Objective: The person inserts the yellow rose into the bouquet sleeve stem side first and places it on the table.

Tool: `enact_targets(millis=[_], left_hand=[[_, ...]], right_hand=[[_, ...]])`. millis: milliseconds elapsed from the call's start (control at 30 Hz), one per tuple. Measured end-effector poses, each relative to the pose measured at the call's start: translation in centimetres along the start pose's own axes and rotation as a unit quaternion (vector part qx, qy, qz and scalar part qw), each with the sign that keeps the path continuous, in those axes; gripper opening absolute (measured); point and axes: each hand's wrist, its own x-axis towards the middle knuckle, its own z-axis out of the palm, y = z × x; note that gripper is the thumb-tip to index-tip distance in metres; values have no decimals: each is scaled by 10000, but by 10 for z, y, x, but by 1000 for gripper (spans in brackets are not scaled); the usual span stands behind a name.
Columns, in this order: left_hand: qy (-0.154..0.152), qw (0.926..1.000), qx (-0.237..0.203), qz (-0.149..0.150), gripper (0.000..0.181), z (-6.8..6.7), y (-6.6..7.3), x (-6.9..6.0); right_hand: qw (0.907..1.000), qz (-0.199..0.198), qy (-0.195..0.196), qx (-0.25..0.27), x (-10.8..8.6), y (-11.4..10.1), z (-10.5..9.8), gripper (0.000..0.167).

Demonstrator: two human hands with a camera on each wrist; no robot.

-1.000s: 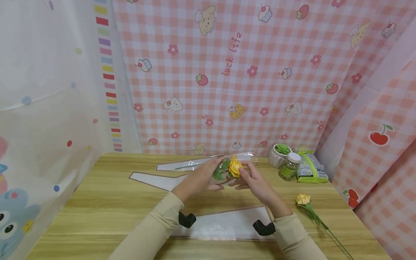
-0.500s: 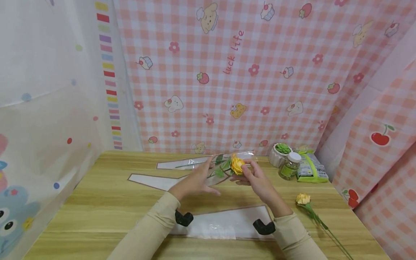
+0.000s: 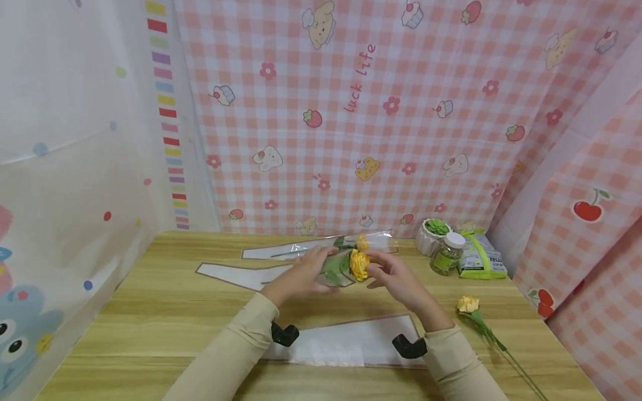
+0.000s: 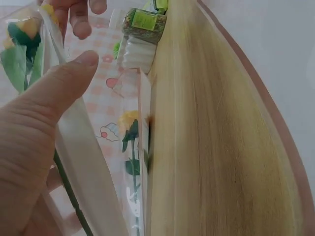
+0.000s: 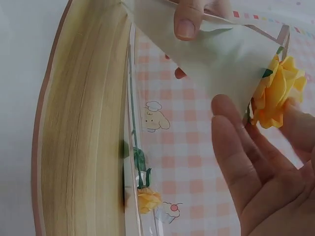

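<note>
My left hand grips a clear-fronted, white-backed flower sleeve that tapers to the left, its thumb lying across the front. Inside the sleeve are green leaves and a stem, and a yellow artificial rose sticks out at the wide right end. My right hand pinches the edge of that bloom between thumb and fingers, as the right wrist view shows. Behind the hands, a second sleeve lies on the table with a yellow rose in it.
A flat white sleeve lies in front, under my wrists. A loose pale-yellow artificial flower lies at the right. At the back right stand a potted succulent, a lidded jar and a grey-green bag. A checked cloth hangs behind.
My left hand, spread beside the stem half a second ago, has closed in around the sleeve. The rose has shifted slightly left and down, with my right hand still at it.
</note>
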Motion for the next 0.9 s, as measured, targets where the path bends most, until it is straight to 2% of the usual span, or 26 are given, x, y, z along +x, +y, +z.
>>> enact_targets(millis=[100,200,367,467,567,733,900], left_hand=[[118,9999,78,71,86,-1,3,-1],[219,9996,173,103,84,-2,5,-1],[353,9986,364,140,84,-1,6,2],[386,9983,419,138,85,0,7,3],[382,9981,473,89,85,0,8,3],[390,9980,500,69,85,0,11,4],[378,9968,696,75,84,1,11,6]], right_hand=[[9998,61,98,-152,1,-3,3,41],[9986,9,395,-352,2,-4,6,33],[9905,-417,977,-879,2,-5,11,16],[9846,-646,1113,-1184,2,-4,14,14],[9804,-720,1102,-1468,1,-4,17,15],[9777,-685,695,-1860,1,-5,20,26],[9830,-528,306,-1729,0,-6,24,33]])
